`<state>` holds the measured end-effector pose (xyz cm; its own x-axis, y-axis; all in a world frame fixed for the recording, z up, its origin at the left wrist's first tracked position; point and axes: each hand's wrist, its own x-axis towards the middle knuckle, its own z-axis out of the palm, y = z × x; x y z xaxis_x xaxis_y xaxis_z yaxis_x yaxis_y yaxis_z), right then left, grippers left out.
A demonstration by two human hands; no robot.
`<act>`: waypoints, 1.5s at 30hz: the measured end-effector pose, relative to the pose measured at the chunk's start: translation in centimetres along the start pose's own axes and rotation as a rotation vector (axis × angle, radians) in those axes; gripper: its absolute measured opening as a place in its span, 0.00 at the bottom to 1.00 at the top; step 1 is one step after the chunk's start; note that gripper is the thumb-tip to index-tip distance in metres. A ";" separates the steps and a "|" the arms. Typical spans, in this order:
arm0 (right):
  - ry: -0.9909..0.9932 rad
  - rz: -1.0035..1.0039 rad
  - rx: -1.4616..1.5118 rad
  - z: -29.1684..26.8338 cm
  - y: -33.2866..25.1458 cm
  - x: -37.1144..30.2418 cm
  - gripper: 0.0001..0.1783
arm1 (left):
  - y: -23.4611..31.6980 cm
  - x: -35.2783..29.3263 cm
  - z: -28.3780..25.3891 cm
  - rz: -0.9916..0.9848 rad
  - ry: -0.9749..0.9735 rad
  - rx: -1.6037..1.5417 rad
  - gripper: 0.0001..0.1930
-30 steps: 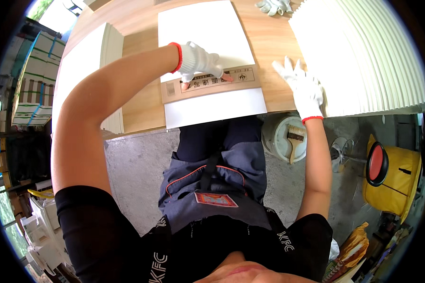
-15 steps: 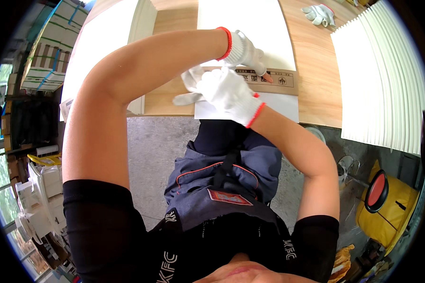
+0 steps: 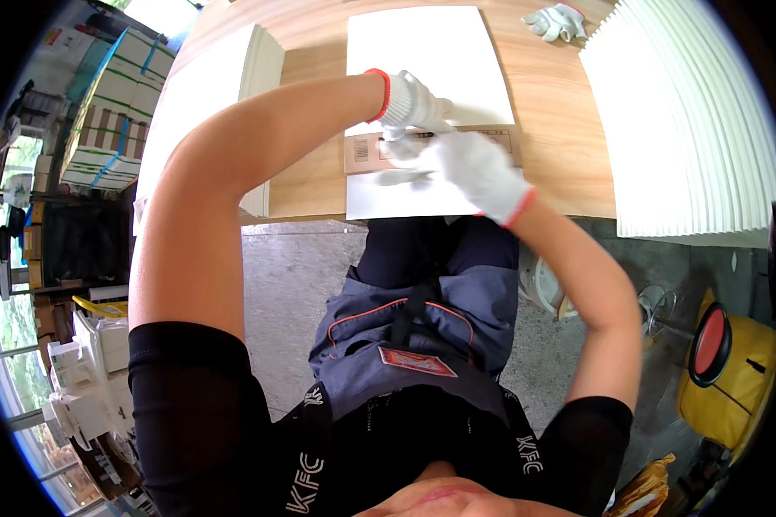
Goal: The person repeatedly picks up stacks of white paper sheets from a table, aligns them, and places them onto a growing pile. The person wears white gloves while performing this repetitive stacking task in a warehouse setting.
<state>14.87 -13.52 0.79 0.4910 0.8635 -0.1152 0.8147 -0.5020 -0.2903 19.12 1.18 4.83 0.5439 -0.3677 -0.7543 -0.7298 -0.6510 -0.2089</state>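
A white panel (image 3: pixel 422 52) lies lengthwise on the wooden table in front of me, its near end at the table edge. Across it, near that end, runs a flat brown cardboard-coloured strip (image 3: pixel 364 153) with dark printing. Both of my hands wear white knit gloves with red cuffs. My left hand (image 3: pixel 412 105) is over the panel at the strip's far edge, fingers apart and partly behind the other hand. Over the strip is my right hand (image 3: pixel 472 168), blurred, with its fingers stretched leftward. I see nothing held in either hand.
Stacked white panels (image 3: pixel 215 82) lie at the left of the wooden table (image 3: pixel 560 129). A tall row of white sheets (image 3: pixel 681 129) stands at the right. A loose pair of gloves (image 3: pixel 556 21) lies at the far right. Below are a stool (image 3: pixel 543 284) and a yellow bag (image 3: pixel 729 379).
My right hand has swept rightward along the strip. My left hand has drawn back leftward from the strip's right part. The whole view has shifted slightly.
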 end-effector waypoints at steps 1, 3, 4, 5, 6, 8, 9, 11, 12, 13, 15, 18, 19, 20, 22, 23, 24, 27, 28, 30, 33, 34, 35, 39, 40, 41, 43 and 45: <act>-0.123 0.132 -0.037 -2.0 1.5 -2.1 0.20 | 0.1 0.0 -0.2 -0.012 -0.025 -0.004 0.61; 0.072 0.161 -0.350 -1.4 6.6 -6.9 0.26 | 0.9 -0.7 -1.4 0.040 0.032 0.031 0.59; 0.290 0.074 -0.551 0.2 9.5 -9.2 0.30 | 1.1 -1.4 -1.8 0.062 0.065 0.047 0.59; 0.236 0.111 -0.638 -0.7 10.8 -10.1 0.31 | 0.9 -1.3 -1.1 0.054 0.094 -0.004 0.60; 0.182 0.148 -0.722 -1.6 11.8 -10.8 0.33 | 1.0 -1.3 -0.8 0.004 0.043 0.044 0.47; 0.109 0.177 -0.856 -3.4 12.5 -11.7 0.36 | 3.1 -1.1 1.6 -0.170 0.429 -0.075 0.30; 0.090 0.170 -0.905 -4.4 12.3 -12.4 0.36 | 4.7 -0.7 2.7 -0.193 0.512 0.088 0.26; 0.059 0.256 -0.910 -6.2 10.0 -13.3 0.31 | 7.3 -0.5 6.8 -0.170 0.842 0.123 0.28; 0.080 0.300 -0.744 -5.9 9.3 -13.0 0.28 | 10.2 -4.3 5.3 -0.079 0.954 -0.367 0.33; 0.120 0.306 -0.581 -5.9 8.5 -11.6 0.26 | 12.1 -5.4 6.3 -0.147 0.938 -0.872 0.36; 0.241 0.164 -0.358 -4.5 6.6 -10.0 0.25 | 15.2 -4.8 10.3 -0.072 1.188 -2.143 0.29; 0.375 0.012 -0.360 0.4 8.2 -9.2 0.24 | 15.7 -6.7 10.3 -0.202 1.059 -3.462 0.22; 0.402 0.019 -0.305 1.0 8.4 -8.9 0.24 | 15.8 -7.1 10.6 -0.149 1.196 -3.379 0.23; 0.428 0.028 -0.250 1.6 8.8 -8.8 0.24 | 15.7 -7.2 10.5 -0.118 1.264 -3.333 0.23; 0.455 0.035 -0.167 1.5 8.5 -8.6 0.24 | 14.9 -7.5 9.3 -0.052 1.392 -3.238 0.23; 0.457 0.036 -0.138 1.5 8.3 -8.7 0.23 | 14.3 -6.8 9.9 -0.165 1.367 -3.288 0.23; 0.463 0.038 -0.112 1.2 8.2 -8.8 0.23 | 13.6 -5.2 11.6 -0.106 1.333 -3.322 0.21; 0.466 0.048 -0.061 1.0 8.0 -8.6 0.22 | 12.0 -2.3 14.5 -0.047 1.316 -3.327 0.16; 0.462 0.074 -0.053 0.8 7.9 -8.3 0.23 | 11.9 -2.4 13.2 -0.089 1.376 -3.270 0.14; 0.457 0.120 -0.041 0.3 7.8 -7.4 0.23 | 11.0 -2.6 11.3 -0.202 1.365 -3.164 0.12; 0.504 0.372 0.342 -0.8 10.3 -4.6 0.27 | 9.0 -3.4 9.7 -0.377 1.261 -3.002 0.11; 0.635 0.533 0.412 -1.4 10.6 -3.3 0.34 | 8.6 -3.6 10.0 -0.334 1.272 -3.015 0.11; 0.451 0.676 0.563 -3.0 11.5 -1.8 0.38 | 8.1 -3.7 10.6 -0.293 1.287 -3.027 0.11; 0.266 0.479 1.435 -1.2 15.6 1.2 0.35 | 8.5 -7.0 9.8 -0.281 1.286 -3.021 0.10; 0.200 0.371 1.424 -0.1 16.8 1.5 0.33 | 8.9 -8.0 9.6 -0.297 1.289 -3.007 0.10; 0.205 0.357 1.383 -0.3 14.8 2.3 0.29 | 9.2 -9.1 10.5 -0.265 1.381 -2.936 0.12; 0.312 0.339 1.392 0.0 11.7 2.3 0.24 | 9.4 -10.9 12.7 -0.178 1.461 -2.648 0.26; 0.502 0.336 1.505 1.9 10.3 2.4 0.19 | 10.3 -15.0 12.2 -0.229 1.508 -2.299 0.39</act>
<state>23.82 -16.54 -4.24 0.8668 0.4772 -0.1443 -0.2196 0.1055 -0.9699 -1.58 8.11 6.42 0.9160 0.3939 -0.0760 -0.0391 0.2762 0.9603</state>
